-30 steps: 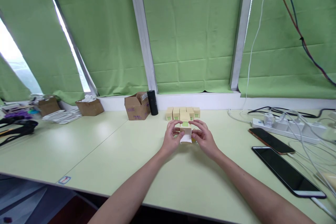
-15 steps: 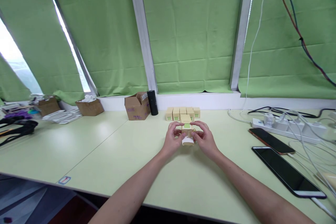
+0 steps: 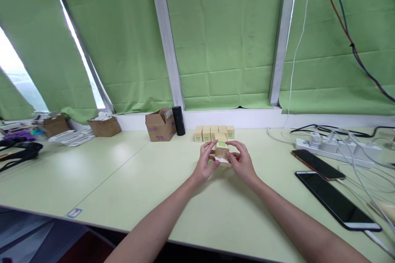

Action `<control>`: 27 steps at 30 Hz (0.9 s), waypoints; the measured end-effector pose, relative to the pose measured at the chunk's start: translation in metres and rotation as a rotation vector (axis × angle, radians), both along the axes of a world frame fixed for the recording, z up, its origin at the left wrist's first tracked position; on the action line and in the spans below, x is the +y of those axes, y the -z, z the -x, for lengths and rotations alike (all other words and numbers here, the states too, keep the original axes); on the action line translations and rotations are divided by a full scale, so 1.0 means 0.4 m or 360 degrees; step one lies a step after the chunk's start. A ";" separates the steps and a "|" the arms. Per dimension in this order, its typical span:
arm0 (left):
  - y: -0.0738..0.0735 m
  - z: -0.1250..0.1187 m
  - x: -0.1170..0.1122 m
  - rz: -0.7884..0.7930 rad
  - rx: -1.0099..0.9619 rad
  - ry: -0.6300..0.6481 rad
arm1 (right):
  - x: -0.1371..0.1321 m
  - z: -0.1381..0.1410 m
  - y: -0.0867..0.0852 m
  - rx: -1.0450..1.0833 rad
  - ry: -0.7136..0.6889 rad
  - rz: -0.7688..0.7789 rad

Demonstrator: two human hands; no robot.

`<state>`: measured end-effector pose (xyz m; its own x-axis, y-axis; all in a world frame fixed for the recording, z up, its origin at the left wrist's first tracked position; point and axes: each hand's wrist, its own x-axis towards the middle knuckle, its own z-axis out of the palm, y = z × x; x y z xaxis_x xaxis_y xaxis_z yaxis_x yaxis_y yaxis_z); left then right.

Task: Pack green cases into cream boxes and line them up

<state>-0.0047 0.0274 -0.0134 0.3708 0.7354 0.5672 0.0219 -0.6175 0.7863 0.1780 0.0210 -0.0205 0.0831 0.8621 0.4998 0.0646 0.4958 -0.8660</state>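
Observation:
Between my two hands is a small tan cardboard box (image 3: 221, 153) with a green window on its upper face and an opened flap, white inside, at the end toward me. My left hand (image 3: 204, 162) grips its left side, fingers at the top and thumb near the flap. On the right side my right hand (image 3: 241, 160) holds it, with the index finger along the upper edge and the thumb near the flap. Just behind stands a row of several similar small boxes (image 3: 198, 133), partly hidden by the held one.
A larger brown carton (image 3: 160, 126) and a black cylinder (image 3: 178, 121) stand at the back, left of the row. To the right lie two phones (image 3: 338, 200), a white power strip (image 3: 336, 148) and tangled cables. Papers (image 3: 74, 136) and another carton (image 3: 105, 126) sit far left.
The held box has turned slightly and its flap has swung a little to the right. My left thumb has shifted lower, beside the flap. The view has moved slightly.

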 end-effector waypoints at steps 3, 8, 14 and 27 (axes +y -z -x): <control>0.002 -0.001 -0.003 -0.0021 0.0072 -0.0015 | -0.001 0.001 0.001 0.0005 -0.0006 0.0000; -0.001 -0.007 -0.012 0.0010 0.0032 -0.0145 | -0.003 0.009 0.007 0.0013 -0.0042 -0.0027; 0.003 -0.005 0.001 0.0036 -0.0097 -0.0198 | -0.008 0.011 0.007 0.0007 -0.0142 -0.0072; 0.000 -0.004 0.007 0.0117 -0.0239 -0.0291 | -0.028 0.009 -0.002 -0.0024 -0.0261 -0.0182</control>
